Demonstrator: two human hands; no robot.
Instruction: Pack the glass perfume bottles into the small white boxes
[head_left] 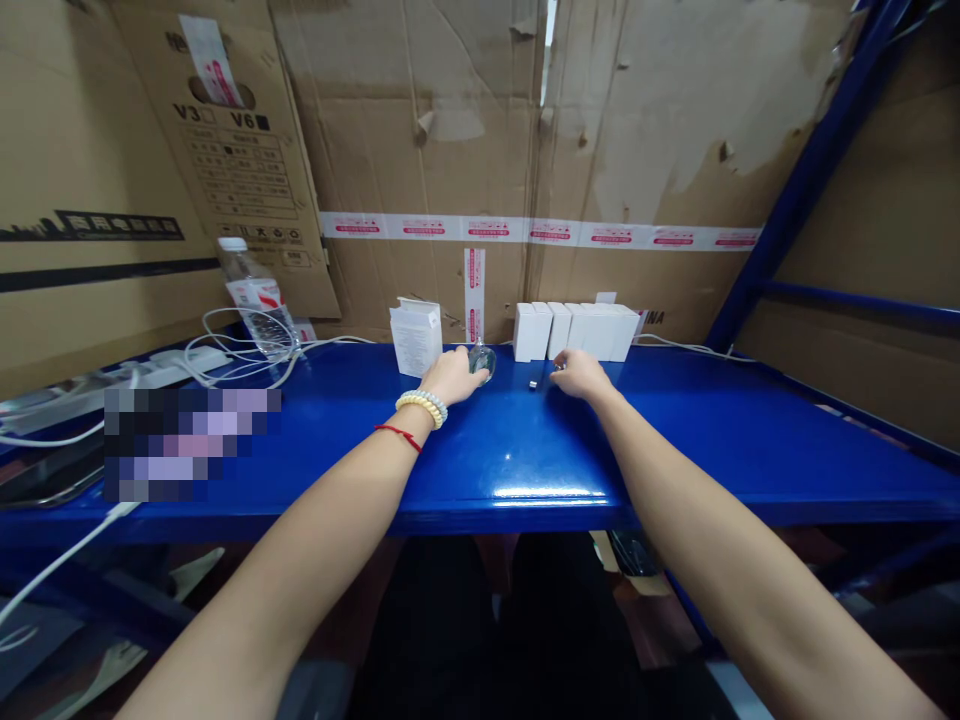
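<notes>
My left hand [452, 374] is closed around the near side of a small clear glass bottle [482, 361] standing on the blue table [480, 440]. Just behind that wrist stands an upright white box [417, 338] with its top flap raised. My right hand [579, 376] has its fingers pinched together on a small shiny piece, too small to name. A tiny metallic piece [533, 384] lies on the table between both hands. Behind my right hand, several white boxes [600, 331] stand side by side in a row.
At the left stand a plastic water bottle [259, 300] and a tangle of white cable [217, 350] over a power strip [161, 371]. A phone [52, 475] lies at the left edge. Cardboard [435, 150] walls the back; a blue metal post [814, 165] rises at the right.
</notes>
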